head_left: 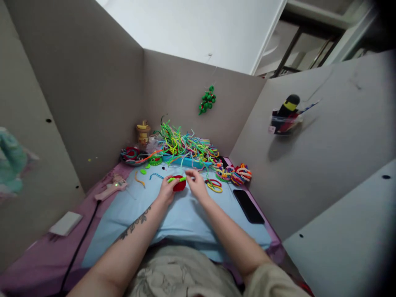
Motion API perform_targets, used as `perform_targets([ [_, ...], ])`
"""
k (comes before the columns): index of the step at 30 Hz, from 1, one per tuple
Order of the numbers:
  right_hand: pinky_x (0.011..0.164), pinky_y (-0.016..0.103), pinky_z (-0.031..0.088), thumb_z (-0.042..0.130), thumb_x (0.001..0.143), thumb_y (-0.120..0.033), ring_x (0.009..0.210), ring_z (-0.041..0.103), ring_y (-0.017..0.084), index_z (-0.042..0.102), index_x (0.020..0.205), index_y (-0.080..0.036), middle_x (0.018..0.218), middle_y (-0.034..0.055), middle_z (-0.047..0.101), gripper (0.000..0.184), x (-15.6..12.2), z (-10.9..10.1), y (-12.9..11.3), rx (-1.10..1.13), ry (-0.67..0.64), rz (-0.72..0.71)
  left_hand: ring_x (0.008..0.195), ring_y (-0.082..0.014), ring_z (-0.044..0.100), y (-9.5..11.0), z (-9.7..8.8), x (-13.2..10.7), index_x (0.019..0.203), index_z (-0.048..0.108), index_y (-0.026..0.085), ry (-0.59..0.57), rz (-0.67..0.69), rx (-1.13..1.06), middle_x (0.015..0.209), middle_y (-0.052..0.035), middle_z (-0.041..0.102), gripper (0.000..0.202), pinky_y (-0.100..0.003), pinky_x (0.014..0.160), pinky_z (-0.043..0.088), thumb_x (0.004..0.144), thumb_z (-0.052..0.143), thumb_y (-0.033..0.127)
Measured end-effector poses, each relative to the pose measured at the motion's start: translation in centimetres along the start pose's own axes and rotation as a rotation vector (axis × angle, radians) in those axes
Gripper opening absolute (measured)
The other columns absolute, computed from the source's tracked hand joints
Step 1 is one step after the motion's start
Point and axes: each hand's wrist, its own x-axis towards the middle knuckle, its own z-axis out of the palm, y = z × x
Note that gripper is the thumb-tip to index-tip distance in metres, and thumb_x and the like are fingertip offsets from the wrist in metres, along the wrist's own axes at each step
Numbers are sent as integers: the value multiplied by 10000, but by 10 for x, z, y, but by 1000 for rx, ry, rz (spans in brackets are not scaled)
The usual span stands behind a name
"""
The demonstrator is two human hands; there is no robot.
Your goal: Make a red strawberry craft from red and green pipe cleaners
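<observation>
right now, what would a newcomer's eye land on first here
The bright tangle of pipe cleaners piled at the back of the blue mat stands out first. In front of it the left hand holds a red disc with a green stem, the right hand at the stem's tip. A green bead cluster hangs on the back wall.

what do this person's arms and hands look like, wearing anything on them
Both forearms are bare, no gloves on the left hand or right hand. A dark vine-like tattoo runs along the left forearm. A beige short sleeve shows at the right upper arm. No watch shows; rings too small to tell.
</observation>
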Motion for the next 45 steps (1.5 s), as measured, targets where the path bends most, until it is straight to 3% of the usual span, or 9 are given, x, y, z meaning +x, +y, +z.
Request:
perform_targets([
  [6, 940, 386, 406, 578, 811, -203, 1019, 529, 219, 657, 1020, -249, 1024, 66, 591, 228, -19, 5, 12, -86, 69, -102, 625, -134, 630, -3, 2, -3, 1011, 422, 193, -38, 31, 72, 768, 0, 654, 611, -251, 599, 489, 540, 811, 204],
  [12, 867, 368, 420, 587, 820, -211, 905, 534, 205, 698, 843, -241, 889, 51, 596, 118, -22, -1, 11, -106, 156, -134, 668, -137, 632, 0, 8, -12, 1049, 427, 190, -179, -18, 162, 837, -18, 653, 657, -256, 627, 486, 528, 826, 231],
  [18, 847, 363, 432, 587, 801, -206, 889, 537, 203, 699, 823, -249, 866, 45, 572, 122, -21, -3, 14, -79, 214, -70, 672, -147, 638, 4, 8, -14, 1141, 397, 200, -262, -82, 163, 806, -8, 665, 784, -282, 674, 497, 496, 843, 204],
  [26, 835, 370, 435, 552, 794, -170, 864, 529, 206, 707, 816, -253, 842, 49, 578, 177, -20, 3, 12, -106, 163, -118, 637, -124, 618, -6, 2, -5, 1174, 410, 188, -145, 125, 363, 768, 2, 648, 752, -244, 642, 485, 550, 823, 261],
  [29, 859, 370, 429, 541, 801, -182, 898, 542, 205, 711, 815, -247, 871, 51, 597, 182, -19, 3, 14, -38, 143, -97, 632, -126, 619, -6, 2, -4, 1149, 407, 189, -96, 132, 365, 765, -2, 642, 725, -250, 634, 492, 559, 821, 270],
  [35, 740, 306, 463, 487, 799, -195, 920, 594, 192, 656, 999, -221, 973, 55, 660, 263, -18, 1, 27, 190, 169, 151, 639, -147, 633, -2, 5, -1, 1055, 427, 194, 10, 49, 247, 801, -23, 639, 642, -275, 607, 510, 550, 821, 241],
  [40, 783, 312, 449, 570, 753, -208, 941, 570, 195, 684, 820, -223, 923, 38, 645, 133, -16, 1, 28, 87, 157, 86, 625, -146, 630, 3, 6, -1, 903, 488, 177, -75, -35, 147, 760, -10, 640, 501, -279, 594, 516, 531, 812, 262],
  [45, 757, 305, 457, 565, 771, -224, 910, 579, 190, 686, 785, -226, 906, 44, 633, 122, -16, 2, 28, 103, 179, 66, 600, -138, 618, 6, 7, -5, 838, 537, 159, -174, -75, 149, 709, -3, 646, 408, -256, 566, 508, 537, 794, 260],
])
